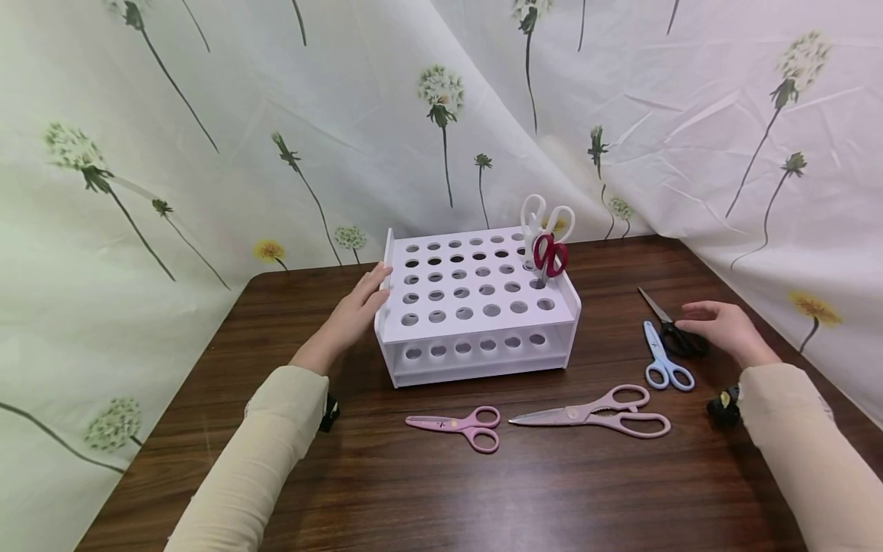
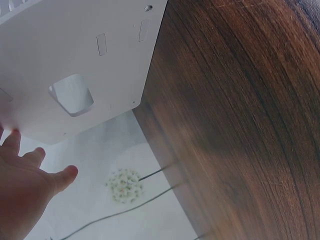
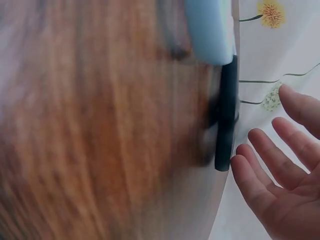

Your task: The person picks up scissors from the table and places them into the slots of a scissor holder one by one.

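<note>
A white rack (image 1: pixel 483 374) with rows of round holes stands on the table. My left hand (image 1: pixel 355 310) touches its left side panel, fingers extended; the left wrist view shows that panel (image 2: pixel 120 60) with a cut-out. White-handled scissors (image 1: pixel 533 230) and dark red scissors (image 1: pixel 549 257) stand handles up in the rack's right-hand holes. At the right, my right hand (image 1: pixel 727 330) hovers by the handles of black scissors (image 1: pixel 679 341), its fingers loosely bent and holding nothing. In the right wrist view, a gap shows between the fingers (image 3: pixel 270 157) and the black handle (image 3: pixel 226 125).
Light blue scissors (image 1: pixel 660 359) lie just left of the black pair. In front of the rack are small pink scissors (image 1: pixel 451 424) and larger pale pink kitchen shears (image 1: pixel 582 415), blades pointing left. A flower-printed curtain (image 1: pixel 386 115) hangs behind the wooden table (image 1: pixel 414 498).
</note>
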### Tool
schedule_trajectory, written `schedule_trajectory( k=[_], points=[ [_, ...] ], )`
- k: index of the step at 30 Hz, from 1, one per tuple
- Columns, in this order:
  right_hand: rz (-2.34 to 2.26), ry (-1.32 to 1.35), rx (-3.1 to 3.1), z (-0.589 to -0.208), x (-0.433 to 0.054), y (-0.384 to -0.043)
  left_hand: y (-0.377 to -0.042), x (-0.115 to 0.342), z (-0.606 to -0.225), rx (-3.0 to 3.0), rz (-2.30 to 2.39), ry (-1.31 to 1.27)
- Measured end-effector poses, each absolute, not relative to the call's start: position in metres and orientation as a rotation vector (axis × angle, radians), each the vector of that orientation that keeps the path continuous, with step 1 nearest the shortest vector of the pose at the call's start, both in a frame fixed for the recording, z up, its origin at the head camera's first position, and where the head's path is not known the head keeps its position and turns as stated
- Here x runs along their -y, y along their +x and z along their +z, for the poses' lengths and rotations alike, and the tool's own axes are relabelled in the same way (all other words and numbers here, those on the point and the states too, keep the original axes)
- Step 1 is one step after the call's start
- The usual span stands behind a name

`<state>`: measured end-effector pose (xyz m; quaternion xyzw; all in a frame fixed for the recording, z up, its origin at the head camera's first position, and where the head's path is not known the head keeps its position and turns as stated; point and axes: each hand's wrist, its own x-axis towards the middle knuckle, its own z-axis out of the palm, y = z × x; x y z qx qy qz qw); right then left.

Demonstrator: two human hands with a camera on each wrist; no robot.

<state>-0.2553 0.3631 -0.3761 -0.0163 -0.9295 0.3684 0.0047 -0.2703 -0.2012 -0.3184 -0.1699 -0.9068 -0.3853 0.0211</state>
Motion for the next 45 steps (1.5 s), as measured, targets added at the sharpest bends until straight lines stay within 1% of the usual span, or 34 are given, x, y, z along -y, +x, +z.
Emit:
schedule_trajectory(
  k=[23,45],
  points=[
    [1.167,0.014,3.023,-0.3824,-0.3666,-0.2556,-0.2718,0.2028,-0.3204,2.824,-1.2,-0.51],
    [1.134,0.065,3.058,-0.3842,-0.3702,-0.263,-0.2712,0.2022,-0.3188,2.823,-1.192,-0.509]
  ],
)
